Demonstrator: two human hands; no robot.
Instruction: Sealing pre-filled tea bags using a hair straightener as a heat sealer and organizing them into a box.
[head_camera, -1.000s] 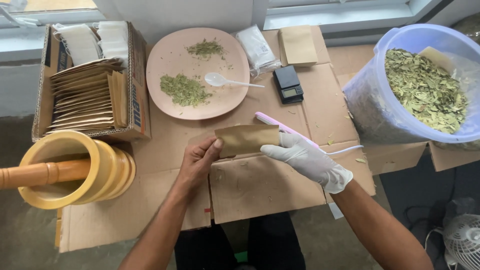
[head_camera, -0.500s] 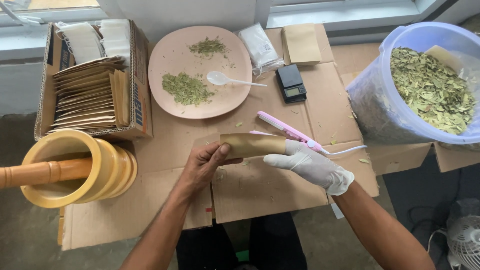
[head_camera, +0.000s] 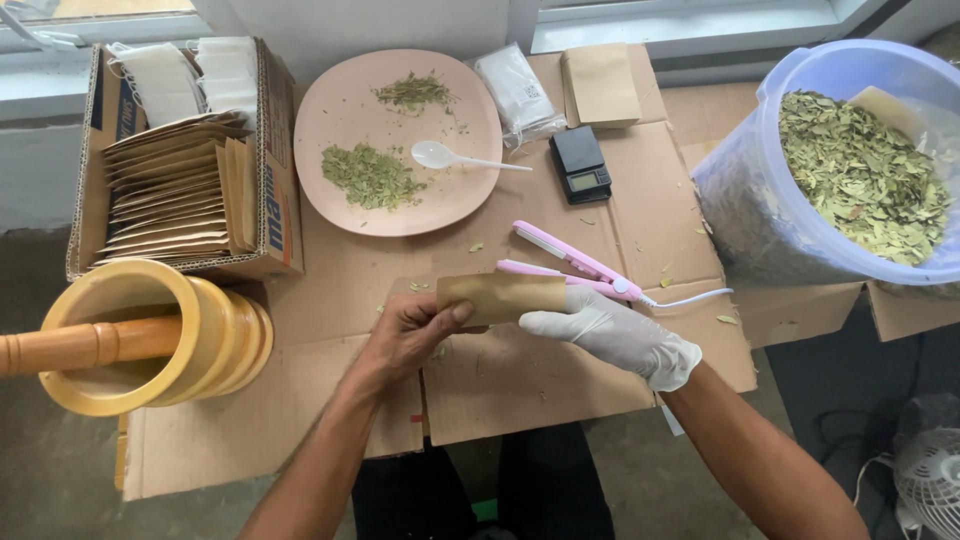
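I see the pouch (head_camera: 503, 297) held flat over the cardboard (head_camera: 520, 380), near centre. Left hand (head_camera: 410, 335) pinches its left end, thumb on top. Right hand (head_camera: 610, 335), gloved, pinches the right end, fingers closed under it. Pink sealer (head_camera: 570, 265) lies just beyond the pouch, touching the glove, its arms apart, cord running right. Scale (head_camera: 580, 165) farther back. Plate (head_camera: 340, 100) far centre with two leaf piles and a spoon (head_camera: 450, 157). Box (head_camera: 275, 190) of pouches far left, mortar (head_camera: 150, 335) near left, tub (head_camera: 740, 210) of leaves far right
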